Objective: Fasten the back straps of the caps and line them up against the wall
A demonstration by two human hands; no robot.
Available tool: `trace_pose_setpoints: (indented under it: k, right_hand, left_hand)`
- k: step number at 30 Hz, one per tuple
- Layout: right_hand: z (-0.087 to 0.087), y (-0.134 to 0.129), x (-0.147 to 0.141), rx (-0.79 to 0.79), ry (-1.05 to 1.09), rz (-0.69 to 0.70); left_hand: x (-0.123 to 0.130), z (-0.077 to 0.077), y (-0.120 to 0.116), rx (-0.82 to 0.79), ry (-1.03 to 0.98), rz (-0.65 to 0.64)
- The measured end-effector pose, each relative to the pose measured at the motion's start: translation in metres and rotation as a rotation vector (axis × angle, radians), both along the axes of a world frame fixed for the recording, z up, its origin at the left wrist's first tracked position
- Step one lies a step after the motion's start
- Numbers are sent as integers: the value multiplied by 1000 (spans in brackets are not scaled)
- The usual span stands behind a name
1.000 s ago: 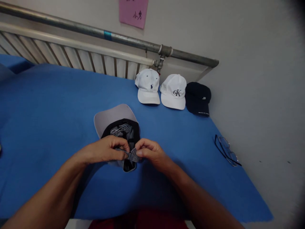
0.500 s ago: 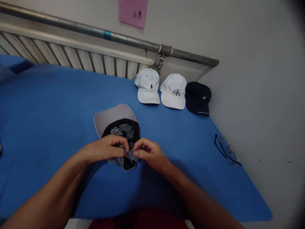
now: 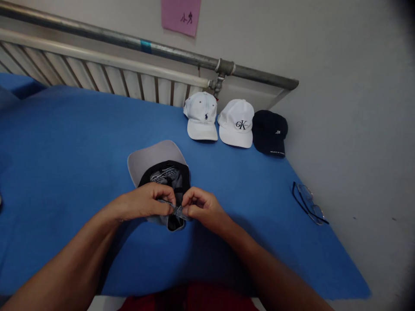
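A grey baseball cap (image 3: 154,157) lies upside down on the blue table cover, its brim pointing up and left and its dark inside showing. At the back of the cap, the adjustment strap (image 3: 178,211) is pinched from both sides. My left hand (image 3: 151,201) grips the strap's left part between thumb and fingers. My right hand (image 3: 202,207) pinches the strap's right part a little way off. The fingertips partly hide the strap and its fastening.
Two white caps (image 3: 202,116) (image 3: 236,124) and a dark navy cap (image 3: 269,132) stand in a row at the back. Eyeglasses (image 3: 309,204) lie near the right edge of the blue cover (image 3: 81,142). A radiator (image 3: 106,77) and metal pipe (image 3: 181,54) run along the wall.
My right hand's fingertips have shifted very slightly right, and a bit more of the strap shows between the hands. The cap has stayed in place.
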State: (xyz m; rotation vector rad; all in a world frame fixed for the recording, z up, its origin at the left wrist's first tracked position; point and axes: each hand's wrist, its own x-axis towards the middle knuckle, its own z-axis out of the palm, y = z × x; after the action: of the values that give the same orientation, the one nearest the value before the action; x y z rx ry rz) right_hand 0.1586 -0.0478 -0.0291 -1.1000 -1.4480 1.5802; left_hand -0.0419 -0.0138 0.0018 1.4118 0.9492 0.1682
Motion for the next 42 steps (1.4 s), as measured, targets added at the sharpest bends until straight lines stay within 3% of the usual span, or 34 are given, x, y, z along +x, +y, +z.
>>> trace_pose_setpoints:
  k: [17, 42]
  right_hand:
    - [4, -2, -2, 86, -74, -4]
    - [2, -3, -3, 76, -98, -6]
  left_hand:
    - [-1, 0, 0, -3, -8, 0]
    - [-1, -4, 0, 21, 4, -6]
